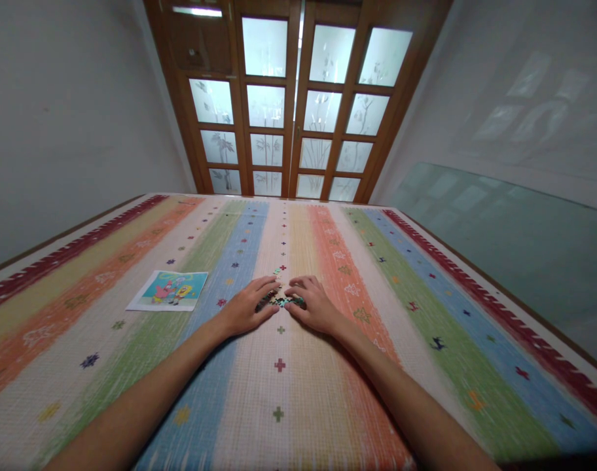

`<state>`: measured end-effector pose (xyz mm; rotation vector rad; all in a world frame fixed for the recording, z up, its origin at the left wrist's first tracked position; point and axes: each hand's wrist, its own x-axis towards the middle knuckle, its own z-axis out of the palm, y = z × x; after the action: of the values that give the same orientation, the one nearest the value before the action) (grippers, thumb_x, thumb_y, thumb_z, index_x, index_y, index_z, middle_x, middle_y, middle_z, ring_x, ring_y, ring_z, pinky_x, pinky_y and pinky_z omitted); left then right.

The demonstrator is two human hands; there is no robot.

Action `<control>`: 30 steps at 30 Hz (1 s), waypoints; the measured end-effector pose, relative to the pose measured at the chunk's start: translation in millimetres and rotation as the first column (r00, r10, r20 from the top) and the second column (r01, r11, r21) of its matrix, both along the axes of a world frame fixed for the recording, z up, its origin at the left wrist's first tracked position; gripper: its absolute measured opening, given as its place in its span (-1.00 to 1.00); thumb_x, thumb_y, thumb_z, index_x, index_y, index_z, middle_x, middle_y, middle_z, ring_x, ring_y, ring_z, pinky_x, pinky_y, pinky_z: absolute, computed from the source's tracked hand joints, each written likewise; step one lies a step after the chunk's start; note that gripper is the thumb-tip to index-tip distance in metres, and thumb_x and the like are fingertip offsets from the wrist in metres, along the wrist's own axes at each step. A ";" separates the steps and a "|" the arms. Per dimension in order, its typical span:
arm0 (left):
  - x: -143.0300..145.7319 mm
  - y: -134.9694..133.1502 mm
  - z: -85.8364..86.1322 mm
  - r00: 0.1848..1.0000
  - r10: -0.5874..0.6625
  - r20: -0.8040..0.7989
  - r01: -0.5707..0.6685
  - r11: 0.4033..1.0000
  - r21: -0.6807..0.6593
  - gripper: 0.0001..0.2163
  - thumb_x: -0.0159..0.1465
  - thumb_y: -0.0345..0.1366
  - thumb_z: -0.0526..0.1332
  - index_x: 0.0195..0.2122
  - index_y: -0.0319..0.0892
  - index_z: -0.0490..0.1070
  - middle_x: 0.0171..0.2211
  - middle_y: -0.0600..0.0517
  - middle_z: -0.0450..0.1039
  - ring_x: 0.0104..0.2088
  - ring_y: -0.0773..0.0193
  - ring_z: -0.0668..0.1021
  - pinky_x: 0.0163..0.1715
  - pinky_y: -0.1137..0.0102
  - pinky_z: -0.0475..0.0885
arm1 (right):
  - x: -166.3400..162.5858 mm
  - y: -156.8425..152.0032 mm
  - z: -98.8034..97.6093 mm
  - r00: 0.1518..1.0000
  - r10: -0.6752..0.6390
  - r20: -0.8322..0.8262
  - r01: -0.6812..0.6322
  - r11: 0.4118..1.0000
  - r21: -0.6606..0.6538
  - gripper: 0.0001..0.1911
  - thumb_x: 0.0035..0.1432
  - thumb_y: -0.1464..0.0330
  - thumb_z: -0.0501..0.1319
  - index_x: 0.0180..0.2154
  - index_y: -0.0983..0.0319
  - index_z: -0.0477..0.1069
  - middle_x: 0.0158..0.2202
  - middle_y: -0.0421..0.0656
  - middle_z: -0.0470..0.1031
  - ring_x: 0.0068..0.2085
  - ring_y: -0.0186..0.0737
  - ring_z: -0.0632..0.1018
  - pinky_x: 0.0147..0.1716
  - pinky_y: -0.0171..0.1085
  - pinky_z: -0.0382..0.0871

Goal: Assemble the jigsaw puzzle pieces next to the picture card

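Note:
Both my hands rest palm down on a striped, many-coloured mat (131, 366), side by side near its middle. My left hand (247, 306) and my right hand (312, 303) curve inward around a small heap of jigsaw pieces (280, 299), fingertips touching the pieces and cupping them together. A few loose pieces (280, 269) lie just beyond the hands. The fingers are bent and close together over the heap, partly hiding it.
A printed cartoon picture card (169, 290) lies flat on the mat to the left of my hands. A wooden door with frosted glass panes (293, 104) stands beyond the mat. A sheet of glass (514, 242) leans on the right wall.

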<state>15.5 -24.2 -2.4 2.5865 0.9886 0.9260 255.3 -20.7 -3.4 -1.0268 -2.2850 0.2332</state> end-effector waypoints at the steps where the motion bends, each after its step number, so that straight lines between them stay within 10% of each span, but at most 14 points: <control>1: 0.3 -0.1 -0.3 1.000 -0.002 -0.004 0.002 1.000 0.010 -0.66 0.46 -0.17 0.17 0.20 -0.15 0.36 0.27 -0.19 0.33 0.27 0.01 0.40 0.28 0.03 0.34 | -1.1 0.3 0.0 1.000 0.006 -0.012 -0.006 1.000 -0.021 -0.85 0.25 0.35 0.33 -0.13 0.21 0.53 0.00 0.02 0.50 0.06 0.02 0.43 0.06 0.00 0.35; 13: 4.0 3.1 -2.5 0.997 0.057 0.060 -0.057 0.998 -0.009 -0.71 0.47 -0.38 -0.02 0.13 -0.17 0.37 0.02 -0.14 0.52 0.07 0.09 0.55 0.13 0.10 0.48 | 2.7 3.2 6.0 0.998 0.064 -0.011 -0.064 0.996 -0.059 -0.89 0.22 0.35 0.37 -0.19 0.20 0.53 -0.05 -0.03 0.50 0.00 0.00 0.42 0.02 -0.02 0.31; 20: 2.6 0.1 -0.3 0.998 0.056 0.028 -0.055 0.998 -0.032 -0.60 0.43 -0.35 0.03 0.27 -0.23 0.27 0.21 -0.20 0.40 0.24 0.04 0.44 0.29 0.04 0.34 | 0.0 4.5 5.9 0.999 0.036 -0.021 -0.038 0.993 -0.114 -0.90 0.22 0.38 0.36 -0.25 0.21 0.45 -0.19 -0.08 0.50 -0.11 -0.06 0.45 -0.08 -0.09 0.32; 30: 5.7 -1.4 1.7 0.996 0.068 0.051 -0.061 0.991 -0.119 -0.75 0.40 -0.23 0.15 0.05 -0.12 0.44 0.14 -0.14 0.46 0.18 0.02 0.48 0.25 0.05 0.38 | -10.2 -1.7 12.8 0.941 0.062 -0.332 -0.159 0.948 -0.274 -0.92 0.25 0.46 0.26 -0.19 0.22 0.49 -0.24 -0.13 0.59 -0.22 -0.18 0.55 -0.15 -0.18 0.43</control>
<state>21.2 -25.7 -0.7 2.4334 1.0837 0.9201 245.2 -22.3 9.4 -0.9242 -2.0478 0.7571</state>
